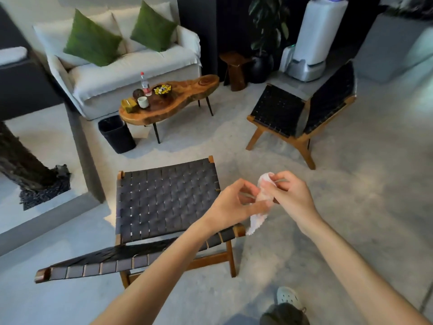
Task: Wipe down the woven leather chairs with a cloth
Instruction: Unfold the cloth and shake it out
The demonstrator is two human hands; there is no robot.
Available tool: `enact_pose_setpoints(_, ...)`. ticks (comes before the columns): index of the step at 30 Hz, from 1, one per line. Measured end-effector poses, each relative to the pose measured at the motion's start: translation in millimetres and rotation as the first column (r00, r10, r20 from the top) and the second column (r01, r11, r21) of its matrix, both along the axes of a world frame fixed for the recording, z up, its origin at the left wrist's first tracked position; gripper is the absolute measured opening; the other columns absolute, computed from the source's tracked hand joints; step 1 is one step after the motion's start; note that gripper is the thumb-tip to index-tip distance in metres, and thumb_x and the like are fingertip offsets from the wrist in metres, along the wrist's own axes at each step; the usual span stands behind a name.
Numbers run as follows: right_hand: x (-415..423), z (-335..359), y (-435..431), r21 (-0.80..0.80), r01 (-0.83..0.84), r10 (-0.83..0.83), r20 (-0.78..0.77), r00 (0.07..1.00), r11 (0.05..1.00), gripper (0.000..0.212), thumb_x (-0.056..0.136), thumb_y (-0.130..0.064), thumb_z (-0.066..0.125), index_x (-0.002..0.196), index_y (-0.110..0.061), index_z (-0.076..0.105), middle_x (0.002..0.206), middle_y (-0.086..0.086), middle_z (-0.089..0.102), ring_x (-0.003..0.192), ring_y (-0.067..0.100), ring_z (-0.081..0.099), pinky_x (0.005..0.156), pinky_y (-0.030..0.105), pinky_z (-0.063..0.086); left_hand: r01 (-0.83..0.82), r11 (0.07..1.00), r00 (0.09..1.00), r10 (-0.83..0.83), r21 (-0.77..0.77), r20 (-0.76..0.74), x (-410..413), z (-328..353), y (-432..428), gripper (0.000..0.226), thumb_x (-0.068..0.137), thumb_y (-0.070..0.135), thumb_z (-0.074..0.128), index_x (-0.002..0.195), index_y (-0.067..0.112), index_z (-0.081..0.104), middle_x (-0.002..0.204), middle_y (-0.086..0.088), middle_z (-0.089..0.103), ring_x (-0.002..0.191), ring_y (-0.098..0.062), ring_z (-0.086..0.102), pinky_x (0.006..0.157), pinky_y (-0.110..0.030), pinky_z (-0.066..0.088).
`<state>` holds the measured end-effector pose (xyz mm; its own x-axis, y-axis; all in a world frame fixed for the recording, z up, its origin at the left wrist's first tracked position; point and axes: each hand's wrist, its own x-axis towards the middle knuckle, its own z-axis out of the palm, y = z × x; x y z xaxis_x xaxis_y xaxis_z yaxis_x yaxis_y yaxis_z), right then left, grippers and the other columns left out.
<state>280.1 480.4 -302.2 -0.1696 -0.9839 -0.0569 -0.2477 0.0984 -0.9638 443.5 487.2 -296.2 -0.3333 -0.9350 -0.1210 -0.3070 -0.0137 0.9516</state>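
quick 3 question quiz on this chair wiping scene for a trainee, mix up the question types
1. True or false: the cloth lies spread flat on the seat of the near chair.
2. Which stands on the floor beside the coffee table? A) black bin B) floor lamp C) bucket
3. Fill in: ___ woven chairs are in view.
Key: 1 false, the left hand and right hand hold it up; 2 A; 3 two, counting the far chair.

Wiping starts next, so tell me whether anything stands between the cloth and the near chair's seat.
Nothing visible does. The left hand and right hand pinch the cloth just off the near chair seat's right edge; only open air lies between.
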Motion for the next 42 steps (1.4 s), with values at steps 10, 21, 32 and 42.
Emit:
enact_pose_setpoints(10,-145,-23,-121,0.184,-0.152,0.116,0.191,0.975,0.971,0.019,0.096,-0.016,0.057,0.085,-0.011,0.071,0.09,0.016,0.073,0.083,0.022,0.072,0.081,0.036,0.058,-0.223,0.975,0.973,0.224,-0.027,0.049,-151,-51,-113,0.015,0.084,0.021,0.075,0.094,0.015,0.065,0.09,0.006,0.071,0.078,-0.005,0.07,0.071,-0.017,0.052)
enact_pose_setpoints(21,-220,-30,-273,0.186,-0.359,0.347,0.097,0.933,0.915,0.013,0.08,-0.013,0.075,0.085,-0.023,0.07,0.084,-0.004,0.075,0.084,0.011,0.071,0.077,0.028,0.056,-0.379,0.924,0.925,0.377,0.046,0.047,-220,-64,-253,0.017,0.09,0.023,0.067,0.093,0.007,0.066,0.087,-0.002,0.075,0.076,-0.01,0.071,0.073,-0.028,0.058)
enact_pose_setpoints(32,-230,-61,-544,0.158,-0.426,0.455,-0.318,0.832,0.891,0.014,0.087,-0.009,0.068,0.09,-0.023,0.069,0.086,-0.01,0.07,0.085,0.007,0.067,0.068,0.015,0.05,-0.53,0.848,0.825,0.516,-0.001,0.23,-149,-94,-479,0.009,0.093,0.016,0.062,0.096,0.007,0.062,0.092,-0.003,0.068,0.087,-0.015,0.067,0.077,-0.033,0.056)
enact_pose_setpoints(42,-172,-49,-763,0.051,-0.597,0.448,-0.713,0.54,0.801,0.014,0.096,-0.019,0.055,0.098,-0.019,0.069,0.091,-0.004,0.07,0.065,0.011,0.067,0.063,0.028,0.053,-0.516,0.822,0.716,0.569,-0.242,0.405,-68,-84,-665,0.011,0.093,0.011,0.06,0.099,0.008,0.069,0.097,-0.004,0.071,0.082,-0.016,0.063,0.072,-0.032,0.054)
